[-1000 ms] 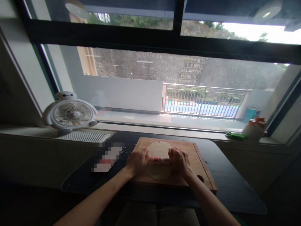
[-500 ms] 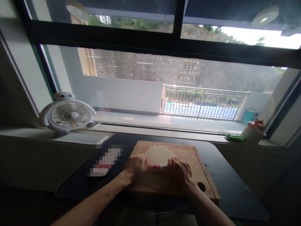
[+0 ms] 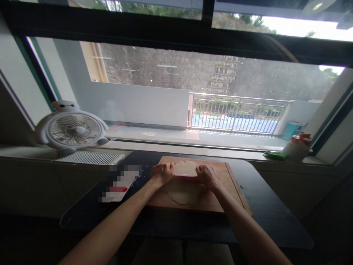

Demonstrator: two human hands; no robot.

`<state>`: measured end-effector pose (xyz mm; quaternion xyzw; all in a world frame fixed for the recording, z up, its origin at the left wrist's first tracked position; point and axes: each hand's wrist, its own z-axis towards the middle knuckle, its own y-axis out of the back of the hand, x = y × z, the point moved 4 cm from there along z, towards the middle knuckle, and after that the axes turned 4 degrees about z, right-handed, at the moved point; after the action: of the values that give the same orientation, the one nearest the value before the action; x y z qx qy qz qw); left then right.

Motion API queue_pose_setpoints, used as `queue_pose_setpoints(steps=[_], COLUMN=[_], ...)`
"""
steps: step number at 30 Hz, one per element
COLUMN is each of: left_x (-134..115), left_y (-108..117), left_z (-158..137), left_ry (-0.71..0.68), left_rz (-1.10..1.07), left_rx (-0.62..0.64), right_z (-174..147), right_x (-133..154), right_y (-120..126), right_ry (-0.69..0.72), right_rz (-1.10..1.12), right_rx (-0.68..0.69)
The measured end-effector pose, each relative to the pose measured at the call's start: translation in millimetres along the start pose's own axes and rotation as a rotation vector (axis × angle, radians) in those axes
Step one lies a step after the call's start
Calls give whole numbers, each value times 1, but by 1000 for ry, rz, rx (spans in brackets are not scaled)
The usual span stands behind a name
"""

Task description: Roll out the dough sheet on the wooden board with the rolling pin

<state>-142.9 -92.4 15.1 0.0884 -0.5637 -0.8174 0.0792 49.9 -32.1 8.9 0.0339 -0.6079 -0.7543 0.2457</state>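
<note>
The left hand (image 3: 162, 172) and right hand (image 3: 207, 175) are gripping a tube (image 3: 185, 176) with curled fingers (image 3: 171, 168), one at each end, its length running crosswise over flat dough (image 3: 182, 193).

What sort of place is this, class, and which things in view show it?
Probably an indoor room, though whether at a home, a school or elsewhere I cannot tell: a fan stands inside a wide window, and a railing shows outside.
</note>
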Motion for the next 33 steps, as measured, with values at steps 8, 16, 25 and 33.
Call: queue_pose_setpoints(steps=[8,16,25,33], left_x=[0,0,-2,-9], left_y=[4,12,12,14], left_z=[-16,-62,-28,-32], left_ry=[-20,-43,39,-124], left_rz=[6,-37,-25,-1], left_rx=[-34,128,130,-95], right_z=[-25,-82,-45,-7], right_x=[4,7,4,-3], right_y=[6,10,3,2], right_ry=[36,185,90,-5], right_rz=[0,14,15,63], right_rx=[-168,-189,-19,41])
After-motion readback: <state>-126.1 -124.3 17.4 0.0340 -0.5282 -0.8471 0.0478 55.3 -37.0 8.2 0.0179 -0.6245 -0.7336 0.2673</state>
